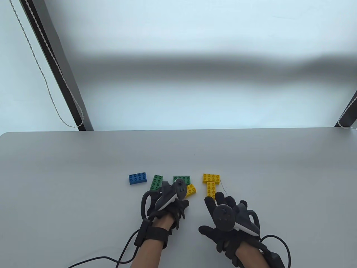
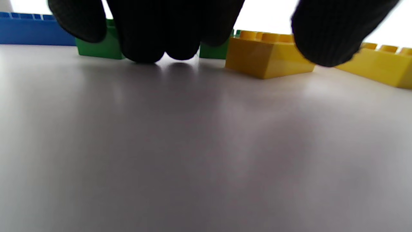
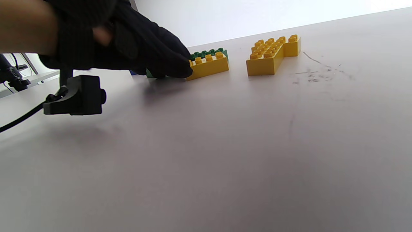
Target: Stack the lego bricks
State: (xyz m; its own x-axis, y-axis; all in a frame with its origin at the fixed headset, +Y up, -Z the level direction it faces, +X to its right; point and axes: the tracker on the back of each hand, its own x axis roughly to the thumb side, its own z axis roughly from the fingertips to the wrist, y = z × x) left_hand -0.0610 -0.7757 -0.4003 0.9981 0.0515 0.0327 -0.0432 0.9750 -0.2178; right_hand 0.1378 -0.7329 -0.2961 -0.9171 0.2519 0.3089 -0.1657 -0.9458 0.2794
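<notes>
Nearest to the person, the right hand [image 1: 223, 220] lies low over the grey table [image 1: 69, 173], fingers spread wide and holding nothing. Its fingertips reach close to the near end of the long yellow plastic brick [image 1: 210, 190]; whether they touch it I cannot tell.

The left hand [image 1: 167, 203] is just beside it, fingers bent down to the table. In the left wrist view the fingertips [image 2: 145, 45] seem to press on the surface, in front of the bricks, and nothing is between them. In the right wrist view this hand touches the small yellow brick [image 3: 209, 66] at its corner, so I judge it reaches for this one, but no grip is made yet.

Further away lie the tilted green brick [image 1: 156, 182], the flat green brick [image 1: 181, 179], the wide yellow brick [image 1: 211, 178] that makes a T with the long one, and, farthest left, the blue plastic brick [image 1: 137, 178]. All lie single; no stack exists yet.

The risk, I think, is that the left fingers push the small yellow brick against the green one behind it, instead of lifting it, because the bricks lie so tight together. Also the right hand may knock the T apart.

The table view hides the left fingers under the tracker; only the left wrist view shows them. Only the right wrist view shows thin dark scratch marks [image 3: 317, 72] on the table beside the T.
</notes>
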